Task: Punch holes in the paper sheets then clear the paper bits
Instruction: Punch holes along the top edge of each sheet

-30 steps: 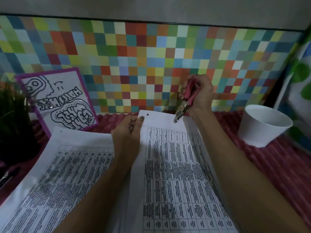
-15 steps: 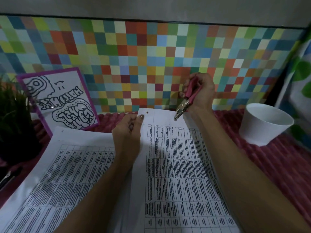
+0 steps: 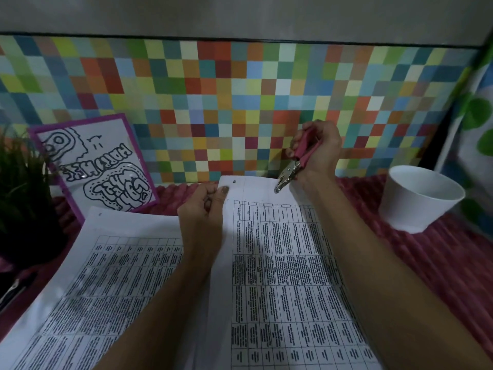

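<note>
Your sheet (image 3: 280, 263), one hole (image 3: 234, 181) near its far left corner, lies mid-table. Your left hand (image 3: 202, 217) pinches its far edge; your right hand (image 3: 317, 150) grips the pink punch (image 3: 293, 166), whose tip meets that edge. A white bowl (image 3: 418, 198) sits right.

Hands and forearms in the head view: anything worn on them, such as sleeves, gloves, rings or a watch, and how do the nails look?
Both forearms are bare as far as the frame shows: no sleeves, gloves or watch. The left hand has a dark-polished thumbnail. No rings show on the right hand; its nails also look dark.
</note>
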`<state>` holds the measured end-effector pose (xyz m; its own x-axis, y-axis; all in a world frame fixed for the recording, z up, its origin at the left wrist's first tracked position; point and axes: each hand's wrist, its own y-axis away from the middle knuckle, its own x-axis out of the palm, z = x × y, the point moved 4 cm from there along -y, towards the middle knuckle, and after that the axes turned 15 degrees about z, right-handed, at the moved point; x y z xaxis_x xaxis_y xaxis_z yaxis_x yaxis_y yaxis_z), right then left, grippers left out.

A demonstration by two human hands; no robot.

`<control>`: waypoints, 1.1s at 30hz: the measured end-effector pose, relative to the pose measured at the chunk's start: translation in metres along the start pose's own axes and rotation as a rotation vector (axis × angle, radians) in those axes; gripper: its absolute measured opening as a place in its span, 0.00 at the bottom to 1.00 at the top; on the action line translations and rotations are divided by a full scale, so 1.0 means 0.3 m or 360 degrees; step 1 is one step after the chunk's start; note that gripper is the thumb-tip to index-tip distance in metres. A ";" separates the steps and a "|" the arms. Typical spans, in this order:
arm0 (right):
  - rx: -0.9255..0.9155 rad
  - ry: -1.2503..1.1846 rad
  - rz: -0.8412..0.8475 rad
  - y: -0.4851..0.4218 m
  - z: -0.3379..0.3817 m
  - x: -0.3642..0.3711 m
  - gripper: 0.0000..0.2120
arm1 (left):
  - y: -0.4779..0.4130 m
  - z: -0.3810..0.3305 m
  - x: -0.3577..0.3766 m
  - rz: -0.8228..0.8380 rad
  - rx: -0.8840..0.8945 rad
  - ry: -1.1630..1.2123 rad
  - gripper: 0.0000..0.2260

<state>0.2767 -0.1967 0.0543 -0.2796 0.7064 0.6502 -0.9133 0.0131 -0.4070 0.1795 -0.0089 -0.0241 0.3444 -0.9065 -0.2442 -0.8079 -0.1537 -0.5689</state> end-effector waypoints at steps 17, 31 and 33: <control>0.0151 0.0080 0.0268 -0.004 0.020 -0.019 0.11 | 0.008 0.022 0.033 0.0258 -0.0072 0.0224 0.09; 0.0147 0.0196 0.0314 -0.016 0.090 -0.158 0.10 | 0.005 -0.001 0.017 0.0280 -0.0257 0.0316 0.05; 0.0095 0.0185 0.0249 -0.026 0.110 -0.177 0.08 | 0.004 0.001 0.020 0.0277 -0.0266 0.0298 0.05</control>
<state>0.2890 -0.2576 0.0441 -0.3865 0.7736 0.5022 -0.8783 -0.1426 -0.4563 0.1808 -0.0143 -0.0265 0.1123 -0.9792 -0.1687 -0.9199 -0.0382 -0.3903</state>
